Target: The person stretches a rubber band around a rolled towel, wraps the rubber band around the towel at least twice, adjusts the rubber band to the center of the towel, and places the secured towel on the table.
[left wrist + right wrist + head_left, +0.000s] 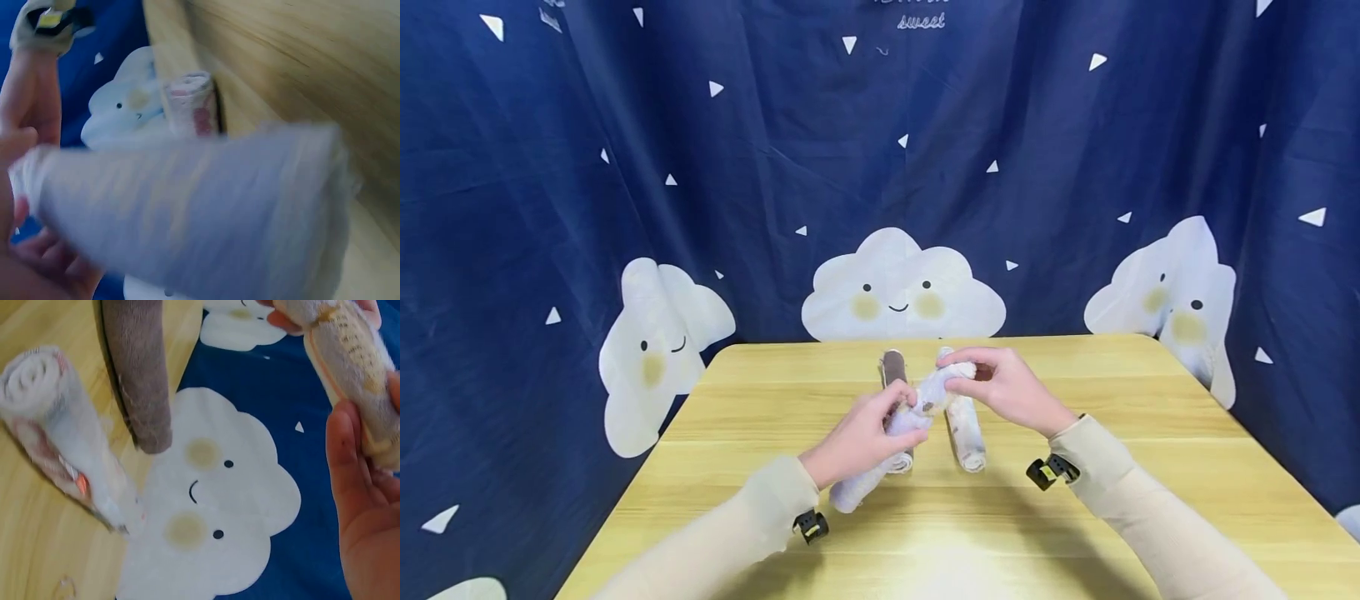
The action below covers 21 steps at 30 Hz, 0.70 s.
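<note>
Both hands hold a rolled-up pale towel [936, 390] with a faint print, raised at a slant over the table. My left hand [867, 432] grips it around the middle, and its lower end sticks out below that palm. At the upper end, my right hand [1009, 390] pinches it between thumb and fingers. Behind the left hand lies a brown rolled towel [893, 367], partly covered by that hand. A white printed towel roll [967, 433] rests on the table to its right, its spiral end showing in the right wrist view. The held roll [206, 206] looks blurred in the left wrist view.
The light wooden table [715, 492] has rounded far corners. A dark blue curtain [820, 167] with smiling clouds and small white triangles hangs close behind it and along both sides. Each wrist wears a small black camera.
</note>
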Each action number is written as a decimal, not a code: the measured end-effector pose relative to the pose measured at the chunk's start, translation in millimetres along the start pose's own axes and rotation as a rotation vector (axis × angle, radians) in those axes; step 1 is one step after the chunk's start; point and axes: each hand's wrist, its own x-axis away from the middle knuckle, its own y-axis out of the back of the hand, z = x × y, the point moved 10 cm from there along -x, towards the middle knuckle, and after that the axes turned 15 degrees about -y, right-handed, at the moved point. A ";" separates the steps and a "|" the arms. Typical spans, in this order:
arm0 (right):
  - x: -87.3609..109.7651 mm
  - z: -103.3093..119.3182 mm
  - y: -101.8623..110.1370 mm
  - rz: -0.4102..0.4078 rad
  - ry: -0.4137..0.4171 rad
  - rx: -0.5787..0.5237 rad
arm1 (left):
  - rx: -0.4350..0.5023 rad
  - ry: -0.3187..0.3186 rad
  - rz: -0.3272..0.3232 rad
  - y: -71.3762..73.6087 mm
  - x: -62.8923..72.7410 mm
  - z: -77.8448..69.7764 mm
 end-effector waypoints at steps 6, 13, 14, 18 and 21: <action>-4.5 -8.4 3.0 -0.089 -0.119 0.001 | -0.370 -0.199 -0.037 2.7 -0.7 -22.5; -6.2 -6.1 4.0 -0.128 -0.194 0.007 | -0.569 -0.383 -0.001 -1.9 0.2 -34.1; -6.3 -5.7 4.8 -0.137 -0.201 0.010 | -0.577 -0.385 0.004 -2.3 -0.5 -34.1; -7.4 -4.4 8.5 -0.176 -0.213 0.033 | -0.601 -0.377 0.021 -3.8 -3.7 -34.1; -8.6 -5.9 8.6 -0.189 -0.219 0.053 | -0.631 -0.381 0.035 -6.8 -5.3 -34.7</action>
